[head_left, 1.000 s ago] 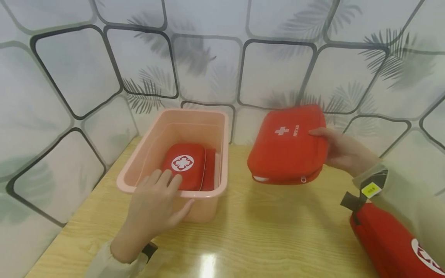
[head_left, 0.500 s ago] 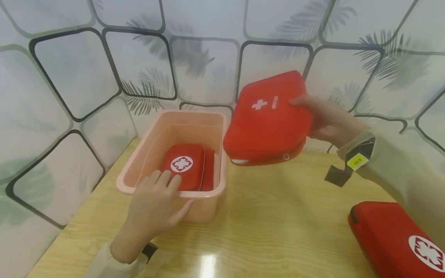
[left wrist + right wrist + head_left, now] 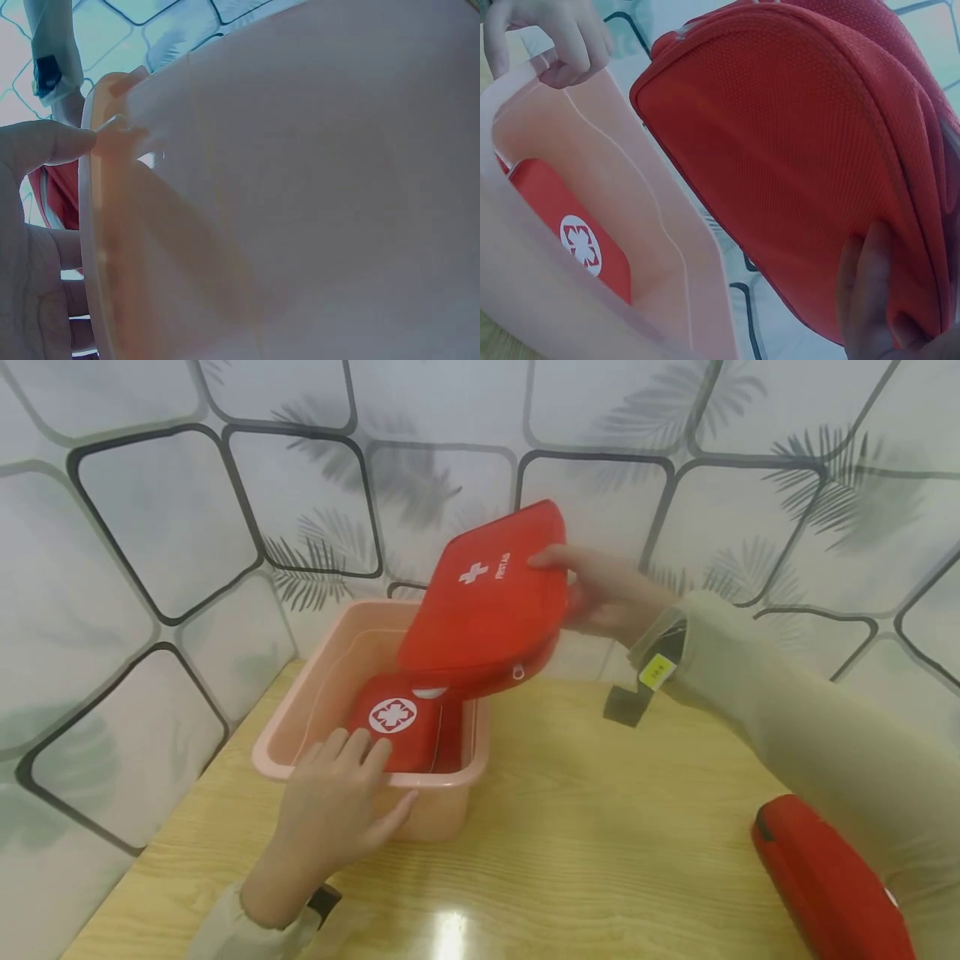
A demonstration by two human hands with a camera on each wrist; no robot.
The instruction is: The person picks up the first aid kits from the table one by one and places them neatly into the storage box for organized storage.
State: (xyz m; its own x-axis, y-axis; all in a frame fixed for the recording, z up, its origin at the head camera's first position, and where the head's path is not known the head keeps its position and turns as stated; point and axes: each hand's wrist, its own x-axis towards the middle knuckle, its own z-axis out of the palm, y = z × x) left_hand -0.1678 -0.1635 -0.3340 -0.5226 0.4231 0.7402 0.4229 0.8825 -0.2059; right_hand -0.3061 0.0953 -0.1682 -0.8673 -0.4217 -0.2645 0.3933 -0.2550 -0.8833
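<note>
Stretching under everything, the pale wood-grain bench (image 3: 600,843) carries a smooth, rounded-rectangular pink plastic bin (image 3: 292,758), which holds a small hard-shell red first-aid case (image 3: 401,718) with a white emblem, while another red case (image 3: 825,885) lies at the bench's right edge. Above the bin's far right corner hangs a soft, woven-fabric red first-aid pouch (image 3: 487,602), a rounded rectangle tilted with its zippered edge down towards the bin and its long axis running from lower left to upper right. Of the hands, the right hand (image 3: 607,597), arm extended, pinches the pouch's upper end, and the left hand (image 3: 330,810) grips the bin's near rim, fingers curled over it.
</note>
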